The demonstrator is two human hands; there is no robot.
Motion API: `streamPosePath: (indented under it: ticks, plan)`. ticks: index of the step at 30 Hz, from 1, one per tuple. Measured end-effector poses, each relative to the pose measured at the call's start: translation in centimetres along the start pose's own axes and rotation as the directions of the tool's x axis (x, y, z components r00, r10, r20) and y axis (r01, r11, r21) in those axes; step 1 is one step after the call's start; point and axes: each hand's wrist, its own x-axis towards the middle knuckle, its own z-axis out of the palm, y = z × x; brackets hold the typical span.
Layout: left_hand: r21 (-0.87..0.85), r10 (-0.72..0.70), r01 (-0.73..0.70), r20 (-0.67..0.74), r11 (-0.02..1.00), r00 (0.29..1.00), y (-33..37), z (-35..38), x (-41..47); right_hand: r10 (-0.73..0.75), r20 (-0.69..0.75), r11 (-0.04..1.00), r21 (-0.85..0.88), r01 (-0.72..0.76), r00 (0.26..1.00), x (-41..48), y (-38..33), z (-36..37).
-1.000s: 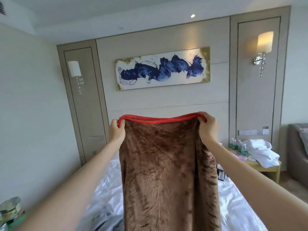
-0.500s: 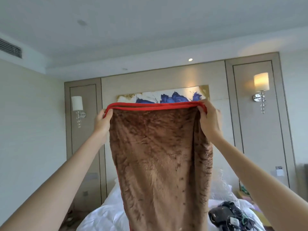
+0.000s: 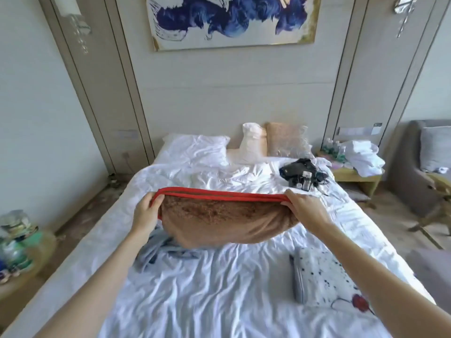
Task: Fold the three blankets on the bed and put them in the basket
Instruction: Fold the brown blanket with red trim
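Observation:
A brown fleece blanket (image 3: 224, 220) with a red hem hangs low over the middle of the bed (image 3: 207, 289), billowing above the sheet. My left hand (image 3: 146, 213) pinches its left top corner and my right hand (image 3: 305, 208) grips its right top corner. A crumpled grey-blue blanket (image 3: 158, 252) lies on the sheet under the brown one's left side, partly hidden. A folded white blanket with dark spots and a red mark (image 3: 324, 279) lies near my right forearm. No basket is in view.
Black gear with cables (image 3: 302, 174) lies at the bed's far right. Pillows (image 3: 200, 148) lean at the headboard. A nightstand with bottles and white towels (image 3: 358, 159) stands right, a grey armchair (image 3: 424, 162) beyond. A round table with clutter (image 3: 17, 245) stands left.
Both hands have swung the brown blanket down from head height to just above the bed. The view has tilted down from the wall to the bed.

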Motion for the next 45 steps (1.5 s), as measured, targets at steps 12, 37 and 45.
streamPosePath:
  ticks: [12,37,45]
  plan:
    - [0.224,-0.203,0.195,0.014,0.955,0.979,-13.8,-5.3,-18.0,-0.044,0.327,0.94,-0.306,0.15,0.944,-22.7,-8.6,8.9]
    - [0.36,-0.438,0.381,0.087,0.851,0.895,-20.9,-8.8,-40.9,0.173,0.542,0.984,-0.129,-0.122,0.822,-45.2,-10.6,8.4]
    - [0.402,-0.468,0.411,0.052,0.818,0.882,-22.5,-4.8,-32.4,0.209,0.524,0.978,-0.098,-0.186,0.825,-38.5,-8.5,12.7]
